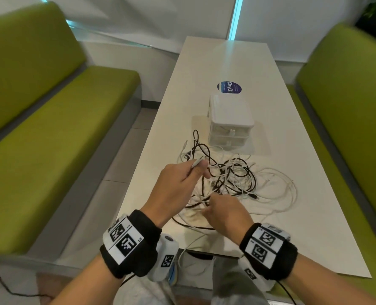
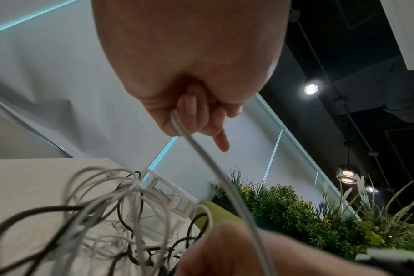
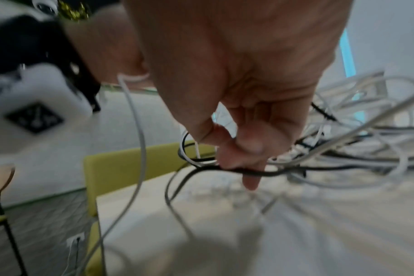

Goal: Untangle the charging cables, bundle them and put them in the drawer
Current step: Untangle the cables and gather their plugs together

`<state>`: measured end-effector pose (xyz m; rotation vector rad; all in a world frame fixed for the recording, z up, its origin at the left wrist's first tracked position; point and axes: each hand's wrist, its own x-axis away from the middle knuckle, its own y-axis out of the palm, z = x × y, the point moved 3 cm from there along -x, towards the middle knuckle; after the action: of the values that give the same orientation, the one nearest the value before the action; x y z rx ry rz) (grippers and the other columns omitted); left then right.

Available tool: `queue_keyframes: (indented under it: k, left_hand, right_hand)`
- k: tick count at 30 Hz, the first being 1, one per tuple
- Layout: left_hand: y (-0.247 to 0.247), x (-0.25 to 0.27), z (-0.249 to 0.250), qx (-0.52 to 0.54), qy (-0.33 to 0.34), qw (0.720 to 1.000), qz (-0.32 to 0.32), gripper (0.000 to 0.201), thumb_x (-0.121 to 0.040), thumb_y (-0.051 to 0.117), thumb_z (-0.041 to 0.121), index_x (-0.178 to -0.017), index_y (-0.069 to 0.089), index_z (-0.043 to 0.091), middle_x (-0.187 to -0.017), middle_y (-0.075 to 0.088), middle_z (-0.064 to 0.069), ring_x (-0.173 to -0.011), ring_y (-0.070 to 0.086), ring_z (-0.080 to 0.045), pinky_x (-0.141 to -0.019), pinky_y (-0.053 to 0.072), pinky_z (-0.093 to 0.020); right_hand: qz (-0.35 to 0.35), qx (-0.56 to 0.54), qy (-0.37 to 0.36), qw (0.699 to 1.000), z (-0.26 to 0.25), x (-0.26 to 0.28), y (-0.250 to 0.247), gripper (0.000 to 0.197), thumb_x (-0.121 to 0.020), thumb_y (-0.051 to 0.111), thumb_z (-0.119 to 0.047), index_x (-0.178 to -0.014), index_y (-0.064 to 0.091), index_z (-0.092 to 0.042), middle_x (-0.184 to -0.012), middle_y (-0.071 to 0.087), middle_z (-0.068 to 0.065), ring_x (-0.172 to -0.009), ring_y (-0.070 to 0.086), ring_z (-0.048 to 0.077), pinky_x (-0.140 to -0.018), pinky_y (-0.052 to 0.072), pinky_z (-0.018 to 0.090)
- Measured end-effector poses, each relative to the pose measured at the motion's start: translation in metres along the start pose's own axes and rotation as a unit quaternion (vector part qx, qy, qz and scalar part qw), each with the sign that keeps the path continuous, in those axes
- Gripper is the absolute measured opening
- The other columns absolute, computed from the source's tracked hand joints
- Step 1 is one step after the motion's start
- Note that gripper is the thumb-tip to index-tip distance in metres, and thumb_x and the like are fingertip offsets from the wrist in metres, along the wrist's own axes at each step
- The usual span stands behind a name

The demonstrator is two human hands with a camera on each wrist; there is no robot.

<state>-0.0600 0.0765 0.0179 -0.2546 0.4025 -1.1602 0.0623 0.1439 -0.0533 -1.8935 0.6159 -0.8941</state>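
Observation:
A tangle of white and black charging cables (image 1: pixel 233 179) lies on the white table (image 1: pixel 303 194), in front of a small white drawer unit (image 1: pixel 231 119) with its drawers closed. My left hand (image 1: pixel 182 179) is raised over the near left of the tangle and pinches the end of a white cable (image 2: pixel 215 168), whose plug sticks out past the fingers (image 1: pixel 197 162). My right hand (image 1: pixel 224 212) is low at the near edge of the heap, fingers (image 3: pixel 248 147) curled round a black cable (image 3: pixel 267 172) and some white strands. One white cable hangs over the table's near edge.
Green padded benches (image 1: pixel 50 137) flank the table on both sides. A round blue sticker (image 1: pixel 230 87) lies behind the drawer unit. Plants (image 2: pixel 307 214) stand past the right bench. A black cord (image 1: pixel 2 280) trails on the floor at the lower left.

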Motion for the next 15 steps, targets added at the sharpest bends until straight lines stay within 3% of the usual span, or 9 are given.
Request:
queue_keyframes:
  k: [3, 5, 7, 9, 11, 15]
  left_hand:
    - [0.005, -0.002, -0.006, -0.04, 0.004, 0.999, -0.004, 0.036, -0.099, 0.039, 0.046, -0.085, 0.067, 0.029, -0.06, 0.056, 0.011, -0.052, 0.047, -0.001, -0.055, 0.035, -0.019]
    - [0.014, -0.004, -0.009, -0.083, 0.02, 0.996, -0.025, 0.04, -0.099, 0.034, 0.052, -0.089, 0.065, 0.028, -0.082, 0.066, 0.013, -0.07, 0.056, -0.002, -0.066, 0.044, -0.024]
    - [0.024, -0.006, -0.01, -0.13, 0.049, 0.989, -0.046, 0.045, -0.099, 0.032, 0.051, -0.106, 0.067, 0.023, -0.103, 0.067, 0.006, -0.094, 0.058, -0.01, -0.082, 0.046, -0.029]
    - [0.031, -0.009, -0.008, -0.159, 0.068, 0.983, -0.068, 0.038, -0.102, 0.038, 0.039, -0.12, 0.065, 0.019, -0.112, 0.065, 0.004, -0.105, 0.053, -0.011, -0.09, 0.04, -0.025]
    - [0.038, -0.009, -0.004, -0.16, 0.071, 0.981, -0.09, 0.03, -0.102, 0.041, 0.032, -0.115, 0.065, 0.02, -0.107, 0.064, 0.005, -0.101, 0.051, -0.009, -0.086, 0.038, -0.022]
    - [0.042, -0.012, -0.004, -0.183, 0.06, 0.98, -0.058, 0.019, -0.102, 0.041, 0.027, -0.086, 0.051, 0.027, -0.08, 0.052, 0.011, -0.081, 0.042, -0.007, -0.068, 0.03, -0.022]
  right_hand:
    - [0.053, -0.072, -0.038, 0.995, 0.005, 0.011, -0.031, 0.016, -0.086, 0.06, -0.028, -0.082, 0.066, -0.013, -0.075, 0.067, 0.003, -0.071, 0.064, 0.02, -0.06, 0.046, 0.027]
    - [0.068, -0.183, -0.045, 0.98, 0.006, 0.018, -0.053, 0.015, -0.084, 0.065, -0.024, -0.074, 0.07, -0.013, -0.062, 0.068, 0.001, -0.053, 0.065, 0.014, -0.055, 0.053, 0.026]
    - [0.095, -0.313, -0.052, 0.943, 0.009, 0.022, -0.07, 0.02, -0.084, 0.065, -0.019, -0.067, 0.071, -0.009, -0.056, 0.067, 0.007, -0.049, 0.067, 0.019, -0.058, 0.059, 0.033]
    - [0.138, -0.413, -0.071, 0.897, 0.013, 0.024, -0.081, 0.023, -0.086, 0.065, -0.015, -0.065, 0.07, -0.007, -0.057, 0.065, 0.014, -0.048, 0.064, 0.027, -0.054, 0.057, 0.04]
    - [0.157, -0.476, -0.095, 0.86, 0.015, 0.027, -0.085, 0.024, -0.091, 0.064, -0.017, -0.072, 0.072, -0.005, -0.06, 0.064, 0.018, -0.049, 0.061, 0.028, -0.052, 0.052, 0.034]
    - [0.141, -0.536, -0.133, 0.822, 0.017, 0.026, -0.075, 0.026, -0.097, 0.056, -0.02, -0.089, 0.072, -0.001, -0.082, 0.072, 0.017, -0.073, 0.068, 0.031, -0.073, 0.057, 0.034]
